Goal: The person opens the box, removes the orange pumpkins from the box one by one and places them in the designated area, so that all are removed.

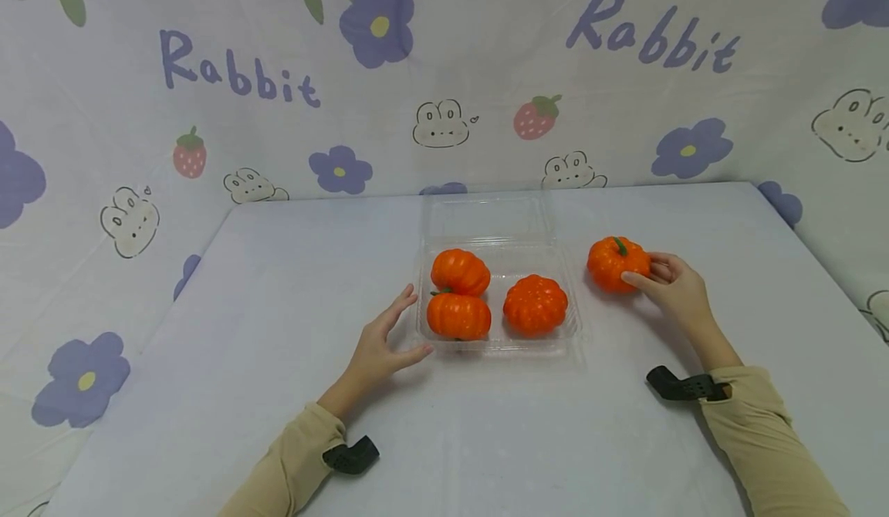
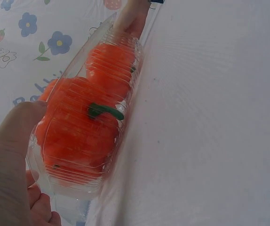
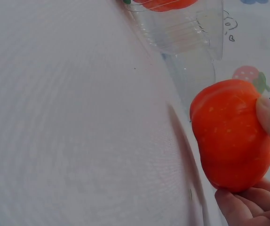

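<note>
The right hand (image 1: 677,287) is gripping an orange pumpkin (image 1: 615,265) at the right of the head view's middle, its thumb pressing on the near side and its fingers curling around the right side. The pumpkin's green stem is pointing up, and the see-through box (image 1: 501,345) is sitting just to its left; whether the pumpkin is touching the table (image 1: 312,270) cannot be told.

The left hand (image 1: 373,353) is reaching to the box's left edge, left of and below the middle of the frame. Its thumb and fingers are spreading wide apart and are not grasping anything; whether they are touching the plastic cannot be told.

The box is lying at the middle of the frame, its lid (image 1: 486,220) folding back toward the upper part. Three more pumpkins are resting inside: one at the upper left (image 1: 461,272), one touching it at the lower left (image 1: 458,317), and one at the right (image 1: 535,305), standing apart from those two. A green stem is showing between the left pair.

Tan sleeves (image 1: 760,432) are covering both forearms, and a black bracket (image 1: 684,386) is jutting from each cuff. A printed cloth (image 1: 472,38) is hanging across the top of the frame, showing flowers, strawberries, rabbits and the word "Rabbit".
</note>
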Tool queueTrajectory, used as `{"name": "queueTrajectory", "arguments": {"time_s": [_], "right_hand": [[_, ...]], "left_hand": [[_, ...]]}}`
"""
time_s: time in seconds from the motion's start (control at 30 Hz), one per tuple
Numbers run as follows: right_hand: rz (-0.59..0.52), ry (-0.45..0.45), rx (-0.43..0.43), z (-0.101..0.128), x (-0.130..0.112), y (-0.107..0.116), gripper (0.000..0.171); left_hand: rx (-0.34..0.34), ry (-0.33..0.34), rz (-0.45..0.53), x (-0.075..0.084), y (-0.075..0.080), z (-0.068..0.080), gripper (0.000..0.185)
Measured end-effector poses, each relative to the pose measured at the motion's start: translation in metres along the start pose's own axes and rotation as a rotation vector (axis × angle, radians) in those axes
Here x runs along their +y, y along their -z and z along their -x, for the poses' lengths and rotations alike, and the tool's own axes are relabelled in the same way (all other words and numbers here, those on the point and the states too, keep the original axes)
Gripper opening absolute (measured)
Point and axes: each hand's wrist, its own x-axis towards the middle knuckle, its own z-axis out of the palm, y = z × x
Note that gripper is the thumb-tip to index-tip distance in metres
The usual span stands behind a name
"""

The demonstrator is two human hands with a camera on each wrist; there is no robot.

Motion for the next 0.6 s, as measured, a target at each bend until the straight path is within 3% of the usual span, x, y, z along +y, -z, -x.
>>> {"name": "queueTrajectory", "arguments": {"time_s": [0.1,0.33,0.6], "right_hand": [[0.011,-0.009,-0.009,0.000,0.000,0.000,0.066],[0.016,-0.003,-0.024,0.000,0.002,-0.001,0.069],[0.025,0.005,-0.040,-0.001,0.002,-0.001,0.070]], "left_hand": [[0.003,0.007,-0.004,0.005,0.000,0.000,0.064],[0.000,-0.006,-0.034,-0.027,-0.004,0.004,0.068],[-0.010,0.001,-0.040,-0.021,-0.002,0.004,0.067]]}}
